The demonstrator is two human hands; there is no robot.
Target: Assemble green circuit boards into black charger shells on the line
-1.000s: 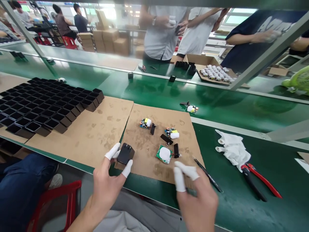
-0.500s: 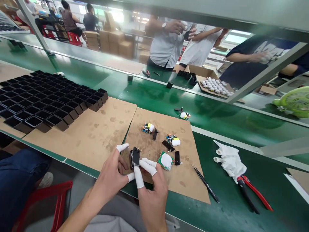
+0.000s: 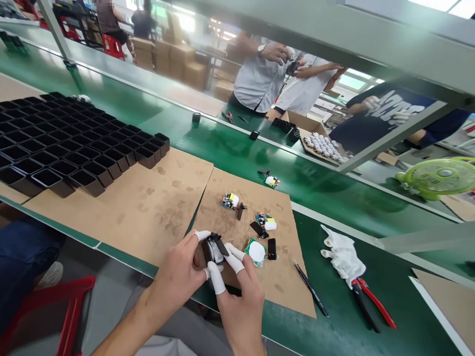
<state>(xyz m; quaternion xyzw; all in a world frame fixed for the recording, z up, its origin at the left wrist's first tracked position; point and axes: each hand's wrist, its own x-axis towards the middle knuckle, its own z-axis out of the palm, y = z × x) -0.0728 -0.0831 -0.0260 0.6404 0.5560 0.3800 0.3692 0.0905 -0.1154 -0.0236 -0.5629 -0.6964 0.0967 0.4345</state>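
Observation:
My left hand (image 3: 181,262), with white finger cots on thumb and forefinger, grips a black plastic case (image 3: 205,249) from its left side. A white-wrapped part (image 3: 215,253) shows in the open mouth of the case. My right hand (image 3: 239,277), also in finger cots, pinches a flat black end plate (image 3: 218,243) over that mouth. To the right of my hands, on the cardboard (image 3: 285,277), lie a round-topped green circuit board (image 3: 256,251) and a black plate (image 3: 272,248) joined to it. Two more circuit boards (image 3: 230,200) with black plates lie farther back.
Rows of black cases (image 3: 74,143) stand at left. Tweezers (image 3: 310,289), red-and-black pliers (image 3: 373,304) and white gloves (image 3: 343,254) lie at right. Another board (image 3: 272,181) rests on the green belt behind. A metal post (image 3: 393,136) slants ahead; co-workers stand beyond the line.
The black end plate has tilted, and more of the white part in the case shows. The case has turned in my hands. My view has swung slightly.

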